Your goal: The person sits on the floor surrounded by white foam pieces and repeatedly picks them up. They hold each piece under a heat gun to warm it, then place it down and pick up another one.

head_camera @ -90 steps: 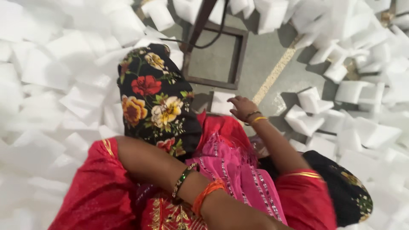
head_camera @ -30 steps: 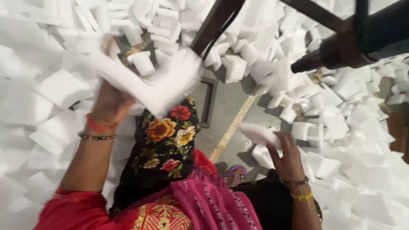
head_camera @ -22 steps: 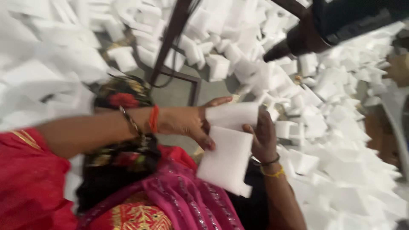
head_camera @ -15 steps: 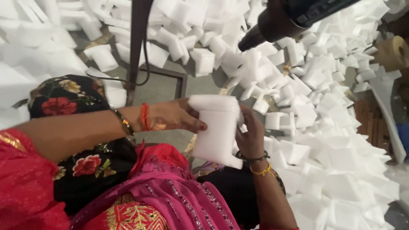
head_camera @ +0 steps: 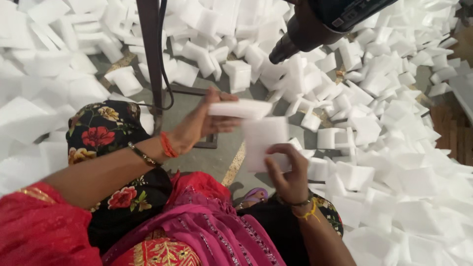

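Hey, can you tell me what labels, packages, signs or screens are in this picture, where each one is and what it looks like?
Label: small pale rectangle on the dark machine body at top centre, print too small to make out.
No packages, signs or screens show.
Left hand holds a flat white foam piece, plain and unmarked.
Right hand holds a square white foam sheet, also unmarked.
Loose white foam blocks cover the floor, none labelled.

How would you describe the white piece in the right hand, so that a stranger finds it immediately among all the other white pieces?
Start at the dark metal stand rising from the bare grey floor, ringed by heaps of white foam pieces. Just right of its base, the right hand holds up a flat square foam sheet. Unlike the pieces lying on the floor, it is lifted upright, under the sheet in the left hand.
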